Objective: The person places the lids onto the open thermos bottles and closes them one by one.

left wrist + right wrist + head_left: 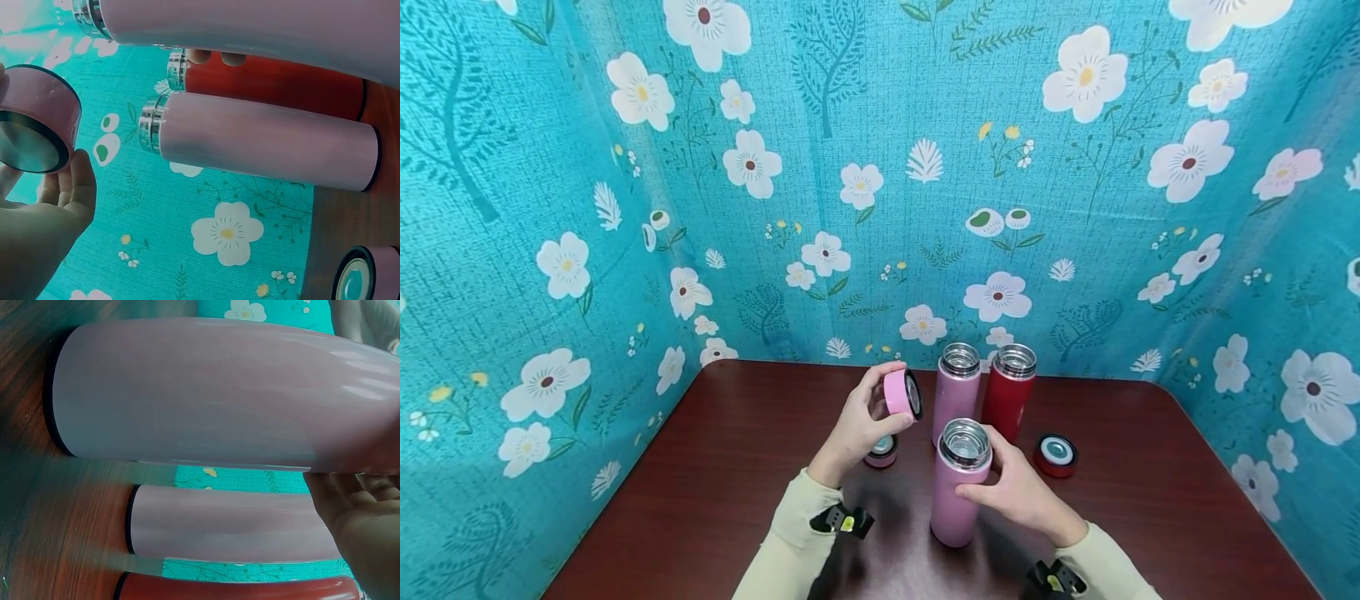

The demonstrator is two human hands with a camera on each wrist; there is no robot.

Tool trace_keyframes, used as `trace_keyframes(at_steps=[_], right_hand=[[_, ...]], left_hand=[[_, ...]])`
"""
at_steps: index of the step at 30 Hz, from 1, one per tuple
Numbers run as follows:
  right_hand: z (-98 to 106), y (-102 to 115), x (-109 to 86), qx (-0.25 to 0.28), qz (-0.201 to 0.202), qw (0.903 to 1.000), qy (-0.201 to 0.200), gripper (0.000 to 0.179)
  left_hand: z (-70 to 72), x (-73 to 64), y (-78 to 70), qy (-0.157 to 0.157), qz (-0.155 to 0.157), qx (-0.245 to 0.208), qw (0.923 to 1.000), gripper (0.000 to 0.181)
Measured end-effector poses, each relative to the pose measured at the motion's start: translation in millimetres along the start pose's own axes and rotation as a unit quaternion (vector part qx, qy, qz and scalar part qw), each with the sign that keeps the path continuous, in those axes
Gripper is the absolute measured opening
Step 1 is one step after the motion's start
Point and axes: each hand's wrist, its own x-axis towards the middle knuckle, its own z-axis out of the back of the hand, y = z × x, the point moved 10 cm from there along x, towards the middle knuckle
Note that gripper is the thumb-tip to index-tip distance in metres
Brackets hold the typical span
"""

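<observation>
My left hand [863, 425] pinches a pink bottle lid [897, 392] by its sides, tilted so its dark-rimmed underside faces right. My right hand [1018, 483] grips the upper body of a pink thermos bottle [957, 504], which stands upright with its steel mouth bare. In the left wrist view the held lid [44, 106] is apart from the bottle mouths. The right wrist view shows my right hand [369, 519] around the near bottle [187, 394], whose black base is at the table.
Behind the held bottle stand a second lidless pink bottle [956, 387] and a lidless red bottle [1009, 392]. A pink lid [882, 452] lies beyond my left hand, and a red lid [1056, 455] to the right. A flowered blue cloth [880, 208] hangs behind the brown table [700, 483].
</observation>
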Motion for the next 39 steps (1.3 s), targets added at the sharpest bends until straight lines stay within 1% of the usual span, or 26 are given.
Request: trace_keyframes(at_steps=[4, 7, 10, 13, 18, 25, 29, 36, 39], right_hand=[[-0.2, -0.8, -0.2, 0.004, -0.002, 1.0000, 0.001, 0.066], [-0.7, -1.3, -0.4, 0.012, -0.007, 0.9999, 0.003, 0.066], [-1.3, -1.3, -0.7, 0.019, -0.010, 0.9998, 0.006, 0.066], [-1.5, -1.2, -0.7, 0.017, -0.009, 0.9998, 0.007, 0.067], [-1.5, -0.5, -0.1, 0.012, -0.006, 0.9999, 0.004, 0.067], [-0.9, -0.6, 0.5, 0.008, -0.004, 1.0000, -0.001, 0.066], [-2.0, -1.6, -0.1, 0.011, -0.004, 0.9999, 0.001, 0.065], [-2.6, 0.2, -0.3, 0.015, 0.004, 0.9999, 0.003, 0.066], [-2.6, 1.0, -0.3, 0.018, 0.006, 0.9998, 0.004, 0.066]], left_hand=[[-2.5, 0.5, -2.8, 0.005, -0.001, 0.000, 1.0000, 0.069], [-2.5, 0.7, -2.9, -0.003, 0.005, -0.005, 1.0000, 0.071], [-2.3, 0.9, -1.9, -0.008, 0.008, -0.005, 0.9999, 0.069], [-3.2, 1.4, -2.0, -0.003, 0.006, 0.006, 1.0000, 0.066], [-5.7, 0.9, -7.1, 0.005, -0.006, 0.031, 0.9995, 0.065], [-14.8, -0.3, -17.1, 0.023, -0.039, 0.025, 0.9987, 0.066], [-19.7, -0.4, -18.2, 0.033, -0.043, 0.021, 0.9983, 0.065], [-23.2, -0.1, -18.8, 0.033, -0.053, 0.026, 0.9977, 0.065], [-26.4, 0.8, -19.6, 0.039, -0.060, 0.027, 0.9971, 0.064]])
